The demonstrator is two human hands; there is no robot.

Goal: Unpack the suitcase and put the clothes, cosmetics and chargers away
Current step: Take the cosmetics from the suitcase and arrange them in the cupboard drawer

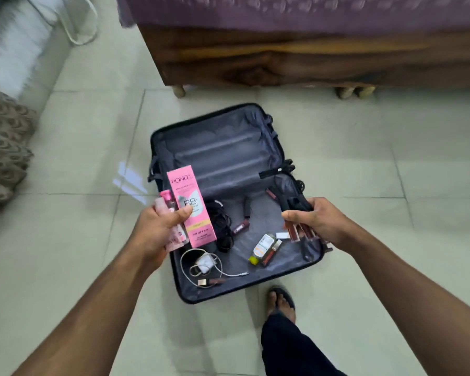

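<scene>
The left hand (160, 226) is gripping a pink carton (192, 206) marked BB cream, thumb curled across its face, and is clutching a small pink bottle (166, 204) behind it. Both are hanging over the left edge of the open suitcase (220, 156), which is lying flat on the tiled floor (79, 158). The carton is looking light and stiff but crushable, so holding it by its flat sides seems wise. In the near half a black cable bundle (223, 226) is lying coiled, and below it a white charger (205, 263) with its looping cord is resting; both are floppy and likely to snag, so gathering the cord before lifting would probably help. Further right a small clear bottle (263, 246) with a yellow cap is lying beside a lip gloss tube (272, 253), both smooth and probably slippery. The right hand (318, 221) is pinching a fan of dark red tubes (300, 230), fingers curled round them, over the case's right side. Beyond, a wooden bed frame (310, 58) is standing close behind the case, and a sandalled foot (281, 301) is planted just beside its near edge, crowding the room to step
</scene>
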